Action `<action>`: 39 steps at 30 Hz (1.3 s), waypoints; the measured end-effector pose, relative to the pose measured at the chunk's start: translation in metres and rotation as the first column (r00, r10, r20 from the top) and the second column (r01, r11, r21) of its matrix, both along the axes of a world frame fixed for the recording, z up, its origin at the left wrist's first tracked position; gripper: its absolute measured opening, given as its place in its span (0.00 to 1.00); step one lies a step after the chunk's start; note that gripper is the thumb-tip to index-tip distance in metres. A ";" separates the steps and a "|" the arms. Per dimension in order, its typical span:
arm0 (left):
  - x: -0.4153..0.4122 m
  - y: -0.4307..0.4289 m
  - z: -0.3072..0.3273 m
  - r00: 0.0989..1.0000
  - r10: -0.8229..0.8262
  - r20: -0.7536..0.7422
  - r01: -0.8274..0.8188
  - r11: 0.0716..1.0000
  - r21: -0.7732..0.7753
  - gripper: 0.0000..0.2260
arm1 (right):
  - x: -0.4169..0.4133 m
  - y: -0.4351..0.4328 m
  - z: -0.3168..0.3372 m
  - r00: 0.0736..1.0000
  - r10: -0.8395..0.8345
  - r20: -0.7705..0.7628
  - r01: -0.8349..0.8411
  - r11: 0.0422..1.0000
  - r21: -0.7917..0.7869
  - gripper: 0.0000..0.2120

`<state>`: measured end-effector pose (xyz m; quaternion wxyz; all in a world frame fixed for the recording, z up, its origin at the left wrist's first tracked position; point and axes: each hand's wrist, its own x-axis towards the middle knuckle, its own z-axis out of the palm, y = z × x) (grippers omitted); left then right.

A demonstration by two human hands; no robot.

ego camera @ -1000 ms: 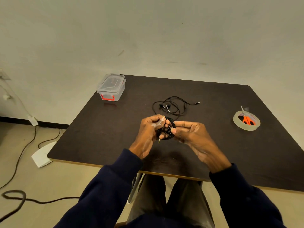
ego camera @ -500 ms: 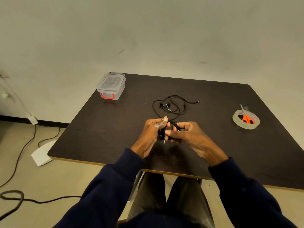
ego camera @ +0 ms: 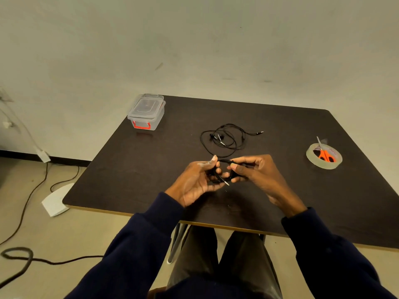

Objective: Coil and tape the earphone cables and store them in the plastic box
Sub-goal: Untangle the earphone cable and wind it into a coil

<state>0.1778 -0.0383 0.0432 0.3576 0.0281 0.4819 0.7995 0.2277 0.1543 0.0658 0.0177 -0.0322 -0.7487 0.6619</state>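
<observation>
Dark table (ego camera: 140, 173) w/ box (ego camera: 146, 112), earphones (ego camera: 224, 138), tape roll (ego camera: 323, 166).

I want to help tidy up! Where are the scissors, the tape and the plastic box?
orange-handled scissors (ego camera: 324, 155), head view, on the orange handles.
roll of clear tape (ego camera: 323, 166), head view, on its near outer wall.
clear plastic box (ego camera: 147, 105), head view, on its closed lid.

A plain, sparse workroom, perhaps an office or lab: a dark table (ego camera: 140, 169) stands against a bare off-white wall (ego camera: 194, 39), and loose black cables (ego camera: 51, 263) trail over the beige floor (ego camera: 86, 234) at left.
</observation>
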 end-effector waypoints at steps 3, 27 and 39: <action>0.002 0.002 -0.003 0.995 0.050 -0.082 -0.056 0.996 -0.067 0.08 | -0.001 0.006 -0.001 0.999 0.041 0.006 -0.041 0.999 0.024 0.08; 0.002 -0.001 -0.026 0.809 0.042 -0.586 -0.366 0.817 -0.446 0.14 | -0.014 0.017 -0.017 0.966 0.028 0.255 -0.047 0.996 0.069 0.08; 0.000 0.000 -0.054 0.510 -0.264 -0.819 -0.647 0.509 -0.567 0.11 | -0.030 0.005 -0.045 0.993 0.005 0.119 -0.052 0.916 0.397 0.08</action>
